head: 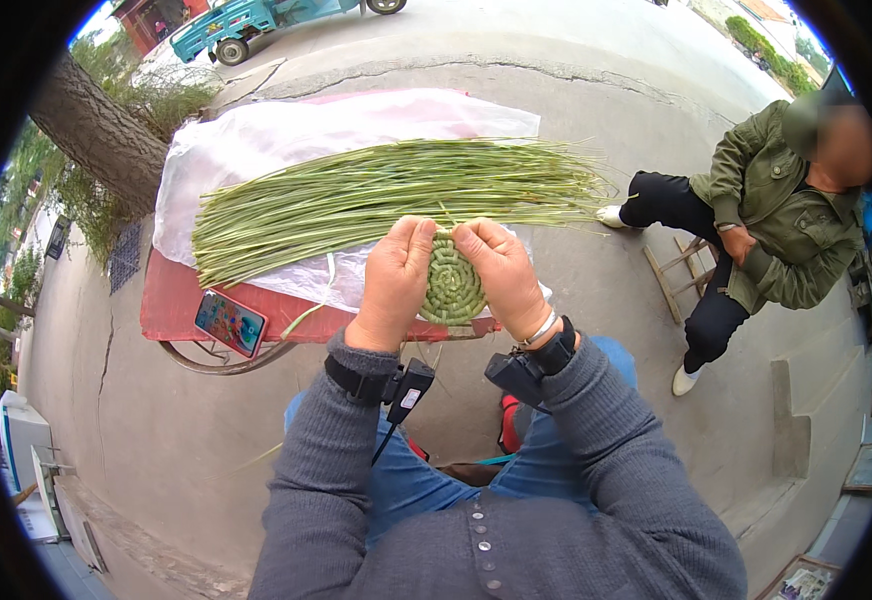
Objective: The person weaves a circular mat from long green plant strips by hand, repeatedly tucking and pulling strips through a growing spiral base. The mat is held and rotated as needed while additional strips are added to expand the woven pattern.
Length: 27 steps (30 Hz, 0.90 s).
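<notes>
A round green coil of woven plant strands (452,283) is held upright between my two hands, above the near edge of a red table (173,300). My left hand (397,281) pinches its upper left rim between thumb and fingers. On the upper right, my right hand (505,271) grips the rim in the same way, thumb towards me. A short strand end sticks up between the thumbs. Beyond my hands a wide bundle of long green stalks (376,195) lies on a white plastic sheet (248,142). One loose flat strand (316,304) hangs over the sheet's near edge.
A phone with a lit screen (230,322) lies at the table's near left edge. At the right a person in a green jacket (796,217) sits on a wooden stool (677,277), arms crossed. A tree trunk (102,131) stands behind the table's left; a blue cargo tricycle (256,22) is farther off.
</notes>
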Motion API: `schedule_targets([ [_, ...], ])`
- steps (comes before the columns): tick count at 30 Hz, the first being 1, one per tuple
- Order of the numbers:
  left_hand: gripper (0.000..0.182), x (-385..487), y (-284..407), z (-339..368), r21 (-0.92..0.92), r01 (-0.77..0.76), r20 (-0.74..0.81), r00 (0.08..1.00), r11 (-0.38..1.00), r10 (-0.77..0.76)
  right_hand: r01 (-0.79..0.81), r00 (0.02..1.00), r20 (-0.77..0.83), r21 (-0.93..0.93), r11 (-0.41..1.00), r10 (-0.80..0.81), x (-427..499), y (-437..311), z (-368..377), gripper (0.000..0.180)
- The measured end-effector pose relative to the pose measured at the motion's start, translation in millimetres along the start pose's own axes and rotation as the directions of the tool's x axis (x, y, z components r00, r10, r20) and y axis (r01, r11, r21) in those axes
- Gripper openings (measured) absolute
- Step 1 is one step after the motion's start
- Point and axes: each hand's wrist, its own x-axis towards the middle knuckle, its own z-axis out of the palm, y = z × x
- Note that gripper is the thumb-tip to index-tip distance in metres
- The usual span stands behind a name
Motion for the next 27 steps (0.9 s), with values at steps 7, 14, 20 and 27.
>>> schedule_targets([
  [7, 0.019, 8.2, -7.8, -5.0, -0.026, 0.054, 0.001, 0.999, 0.998, -0.054, -0.035, 0.993, 0.111, 0.04, 0.999, 0.03, 7.8, -10.5, -14.4, 0.039],
  [14, 0.02, 5.7, 3.7, -11.0, -0.025, 0.046, 0.058, 0.997, 0.999, -0.044, -0.308, 0.934, 0.273, 0.286, 0.907, 0.231, 10.8, -9.8, -17.0, 0.025],
  [20, 0.022, 4.2, 6.9, -11.3, -0.088, 0.033, 0.093, 0.995, 0.996, -0.024, -0.164, 0.966, 0.238, 0.257, 0.952, 0.102, 5.3, -3.2, -11.8, 0.018],
  [27, 0.021, -4.5, 5.1, -5.1, -0.219, 0.013, 0.039, 0.999, 0.976, -0.005, -0.094, 0.983, 0.179, 0.288, 0.953, 0.043, -5.3, -0.7, -1.8, 0.014],
])
